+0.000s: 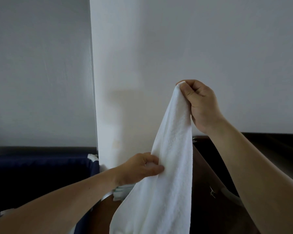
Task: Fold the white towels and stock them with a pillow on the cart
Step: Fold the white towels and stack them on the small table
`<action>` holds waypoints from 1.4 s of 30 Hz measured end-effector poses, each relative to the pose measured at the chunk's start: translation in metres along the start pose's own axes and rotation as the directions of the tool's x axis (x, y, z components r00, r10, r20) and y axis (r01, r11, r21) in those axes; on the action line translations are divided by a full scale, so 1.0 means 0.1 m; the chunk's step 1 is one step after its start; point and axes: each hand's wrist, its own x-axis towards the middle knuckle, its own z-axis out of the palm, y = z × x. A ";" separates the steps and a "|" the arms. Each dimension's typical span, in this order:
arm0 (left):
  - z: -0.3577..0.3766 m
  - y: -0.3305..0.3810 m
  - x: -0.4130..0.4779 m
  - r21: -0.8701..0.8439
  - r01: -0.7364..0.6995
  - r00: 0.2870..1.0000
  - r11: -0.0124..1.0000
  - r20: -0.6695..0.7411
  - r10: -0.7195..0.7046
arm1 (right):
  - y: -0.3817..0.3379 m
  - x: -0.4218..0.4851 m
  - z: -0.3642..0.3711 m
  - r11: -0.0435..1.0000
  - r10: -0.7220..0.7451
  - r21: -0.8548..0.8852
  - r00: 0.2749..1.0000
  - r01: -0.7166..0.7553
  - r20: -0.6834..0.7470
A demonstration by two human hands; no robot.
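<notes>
Before the wall [193, 48], with right hand [201, 105] pinched on the towel [172, 157] corner and left hand [142, 168] gripping its edge below: slide left along to the next corner, then pull taut.

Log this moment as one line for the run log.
right hand: pinching towel top, raised | left hand: gripping towel's left edge | towel: hanging, unfolded

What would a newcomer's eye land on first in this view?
The white terry towel hanging in mid-air at centre, still unfolded. The right hand pinches its top corner high up, while the left hand grips its left edge lower down. Behind stands a pale white wall, with dark wooden furniture at lower right and a navy blue fabric bin at lower left.
</notes>
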 end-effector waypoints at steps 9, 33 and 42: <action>-0.20 -0.09 -0.07 -0.210 -0.016 0.999 0.978 -0.044 0.007 | 0.10 -0.02 -0.34 0.998 0.060 -0.017 0.991 -0.063 -0.119; 0.34 -0.50 -0.13 -0.159 0.147 0.986 0.976 -0.060 -0.158 | 0.06 0.03 -0.42 0.995 0.082 -0.034 0.980 -0.090 -0.182; 0.15 -0.43 -0.13 -0.099 0.147 0.964 0.984 -0.207 -0.165 | 0.08 0.09 -0.63 0.988 0.085 -0.087 0.917 -0.128 -0.389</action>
